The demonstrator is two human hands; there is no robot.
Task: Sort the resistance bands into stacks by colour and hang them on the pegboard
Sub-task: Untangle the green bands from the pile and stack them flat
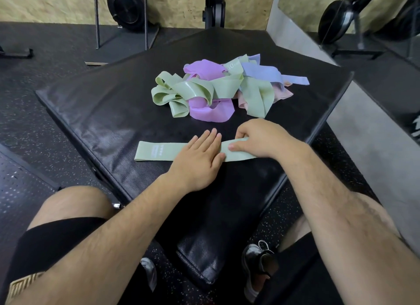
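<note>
Green band (156,150) lies flat, running left-right across the pad (91,114), between the pile (218,89) and the pad's near corner. Printed label faces up near its left end. Left hand (200,159) is flat on the band's middle, fingers straight, palm pressing down, not gripping. Right hand (256,139) is on the right end: thumb on top, fingers curled over the far edge, looks like a pinch on the band. The band's right tip is hidden under that wrist.

Pile sits past the pad's centre, toward the right corner. Green loops are tangled with purple bands (211,111), a blue band (268,74) and a pink band (285,93) that is mostly buried. All unsorted; the flat one looks like the start of a green stack, so the task is early by my read.

Handling, judged: thin flat elastic loops, very light, floppy, nothing to break. The rubbery face likely clings to the pad's textured cover and to other bands, so dragging may bunch it; lift instead. Curled loops in the pile suggest they won't lie flat unaided, so smooth with a flat palm. Best hold: pinch one folded end, both layers together, other hand flattening the middle. From the pile, take an exposed loop end on its left side and pull slowly; loops look interlaced and may drag neighbours.

Perforated dark panel (20,186) lies off the pad's left edge, maybe the pegboard, cannot confirm.
</note>
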